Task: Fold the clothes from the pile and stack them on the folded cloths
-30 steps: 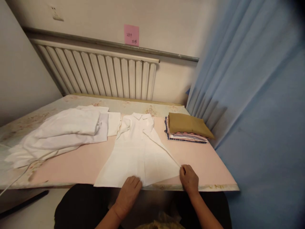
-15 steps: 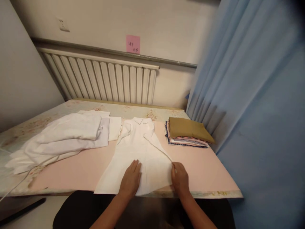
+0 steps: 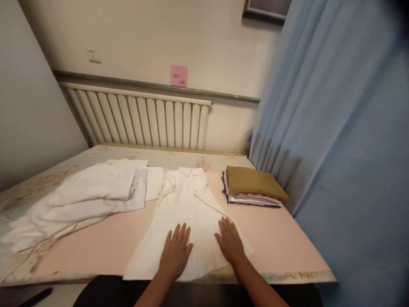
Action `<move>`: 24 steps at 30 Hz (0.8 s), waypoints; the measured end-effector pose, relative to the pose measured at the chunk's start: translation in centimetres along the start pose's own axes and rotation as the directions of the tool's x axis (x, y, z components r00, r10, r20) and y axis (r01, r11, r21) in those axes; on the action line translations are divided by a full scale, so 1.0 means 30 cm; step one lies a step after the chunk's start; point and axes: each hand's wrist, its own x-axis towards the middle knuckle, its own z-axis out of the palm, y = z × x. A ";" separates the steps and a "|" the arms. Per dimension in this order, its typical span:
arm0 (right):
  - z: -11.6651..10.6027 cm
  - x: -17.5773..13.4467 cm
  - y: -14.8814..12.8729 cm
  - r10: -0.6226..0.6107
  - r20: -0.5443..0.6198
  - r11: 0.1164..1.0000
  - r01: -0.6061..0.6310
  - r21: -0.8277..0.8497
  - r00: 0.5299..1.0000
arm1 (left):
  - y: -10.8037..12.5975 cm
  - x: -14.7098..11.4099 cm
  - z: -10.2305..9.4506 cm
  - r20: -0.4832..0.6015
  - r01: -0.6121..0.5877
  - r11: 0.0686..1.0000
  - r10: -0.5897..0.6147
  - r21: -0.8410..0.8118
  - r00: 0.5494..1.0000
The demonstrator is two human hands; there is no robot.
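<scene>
Left grip (image 3: 175, 256): lying palm-down, fingers extended and parted, thumb out to the side, clasping nothing. Right grip (image 3: 230, 244): lying palm-down likewise, fingers straight, thumb apart, clasping nothing.

Long white collared shirt (image 3: 203, 238), one: spreading flat beneath both grips, its collar pointing away from them, its hem lying on the near side. One sleeve is slanting down towards the right grip's fingertips; the other is bending in beside the body, ahead of the left grip.

Pink sheet (image 3: 96, 249): lying under the shirt and extending to either side of both grips.

Worktop (image 3: 179, 157), floral-covered: carrying the sheet, its far edge running well ahead of the grips.

White garments (image 3: 99, 183), loose heap: sitting ahead and to the left of the left grip.

Folded cloths, one stack: standing ahead and to the right of the right grip, an olive-brown cloth (image 3: 254, 181) topping it.

Radiator (image 3: 143, 121), ribbed, pale: standing beyond the worktop, ahead of the grips.

Pink note (image 3: 178, 76), handwritten: hanging on the wall above the radiator.

Blue curtain (image 3: 287, 123): hanging to the right of the right grip.
</scene>
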 end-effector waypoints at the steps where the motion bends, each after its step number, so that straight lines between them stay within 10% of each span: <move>1: 0.003 -0.001 0.006 -0.002 -0.004 1.000 0.002 -0.010 1.000 | -0.002 0.000 0.005 0.000 -0.002 1.000 0.002 -0.001 1.000; 24: 0.045 0.016 0.028 -0.092 -0.065 0.993 0.087 -0.081 0.994 | -0.242 0.030 -0.019 0.027 0.230 0.971 -0.232 0.064 0.972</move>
